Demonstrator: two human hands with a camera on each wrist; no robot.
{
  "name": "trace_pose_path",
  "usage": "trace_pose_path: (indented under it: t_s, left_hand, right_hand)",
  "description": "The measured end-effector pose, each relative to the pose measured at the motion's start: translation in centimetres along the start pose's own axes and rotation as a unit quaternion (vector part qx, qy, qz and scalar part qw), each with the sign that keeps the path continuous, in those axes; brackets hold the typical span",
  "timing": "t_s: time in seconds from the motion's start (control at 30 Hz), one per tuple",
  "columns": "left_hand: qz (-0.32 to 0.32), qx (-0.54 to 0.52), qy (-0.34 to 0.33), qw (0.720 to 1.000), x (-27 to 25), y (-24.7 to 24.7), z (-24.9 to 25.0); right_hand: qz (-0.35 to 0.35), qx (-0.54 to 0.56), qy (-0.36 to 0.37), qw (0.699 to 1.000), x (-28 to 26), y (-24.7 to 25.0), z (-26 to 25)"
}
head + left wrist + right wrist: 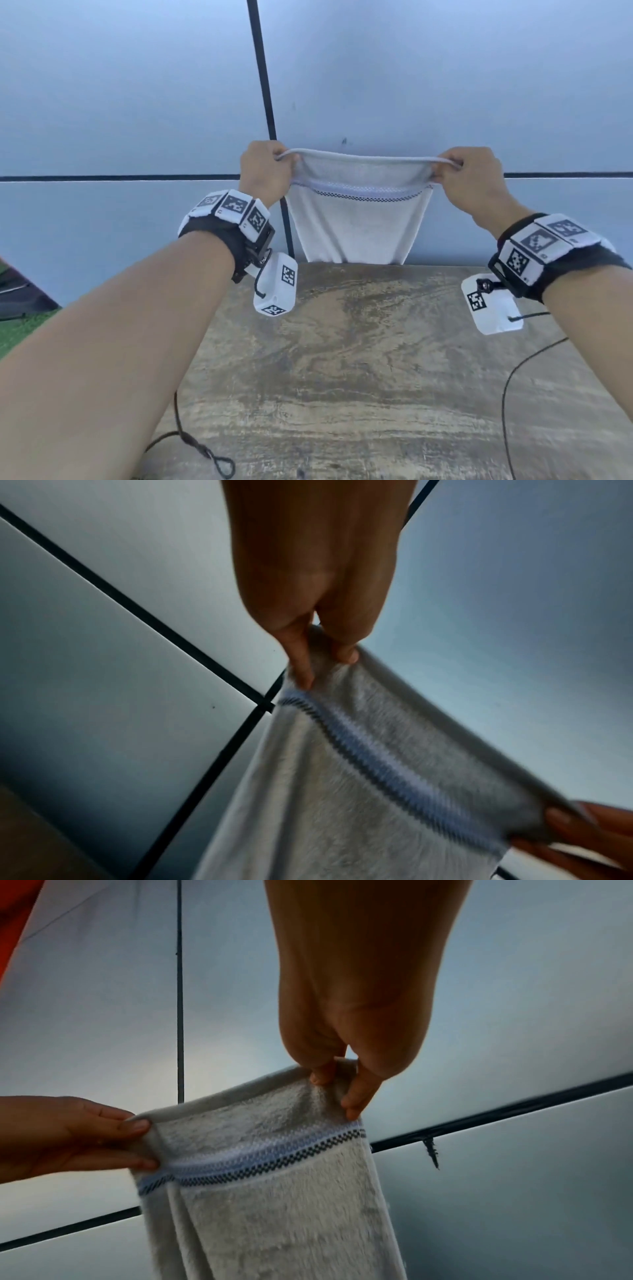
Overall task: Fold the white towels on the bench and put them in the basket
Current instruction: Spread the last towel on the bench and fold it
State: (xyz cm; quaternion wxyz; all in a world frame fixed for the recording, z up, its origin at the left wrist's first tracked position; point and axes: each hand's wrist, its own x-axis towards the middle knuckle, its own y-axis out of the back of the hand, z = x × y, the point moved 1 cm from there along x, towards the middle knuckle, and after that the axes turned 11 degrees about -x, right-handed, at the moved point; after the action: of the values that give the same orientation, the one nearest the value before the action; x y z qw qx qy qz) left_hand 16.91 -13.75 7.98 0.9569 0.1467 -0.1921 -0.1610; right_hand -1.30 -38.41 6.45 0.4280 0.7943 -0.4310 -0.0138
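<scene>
The white towel (356, 222) hangs in the air above the far edge of the tabletop (376, 359), its blue checked band near the top. My left hand (263, 171) pinches 1 upper corner, my right hand (469, 178) the other, top edge stretched between them.

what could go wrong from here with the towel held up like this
Both the left hand and the right hand pinch only the top corners of the white towel, so a corner could slip free. Its lower end hangs past the far edge of the bench, out of sight, and might catch or land crooked when laid down.
</scene>
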Motion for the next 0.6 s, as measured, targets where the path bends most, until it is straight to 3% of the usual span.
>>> trace_pose_path:
  t_s: [0.13, 0.27, 0.33, 0.47, 0.6]
  left_hand:
    - [-0.019, 0.059, -0.064, 0.996, -1.7, 0.5, -0.4]
    - [-0.182, 0.195, 0.0, 0.964, -4.6, 1.0, -3.0]
    - [-0.208, 0.212, 0.02, 0.955, -6.2, 1.2, -4.2]
    - [-0.197, 0.195, 0.016, 0.961, -7.5, 1.5, -3.9]
    - [-0.129, 0.157, -0.065, 0.977, -6.5, 2.4, -1.5]
  right_hand:
    - [-0.002, -0.028, 0.043, 0.999, -1.9, 0.8, 0.3]
    - [-0.148, -0.118, 0.012, 0.982, -5.0, 0.0, 3.1]
    - [-0.188, -0.16, 0.014, 0.969, -6.9, -0.5, 4.6]
    - [-0.141, -0.169, 0.025, 0.975, -8.8, -0.1, 5.2]
    - [-0.043, -0.075, 0.026, 0.996, -8.7, 2.1, 3.7]
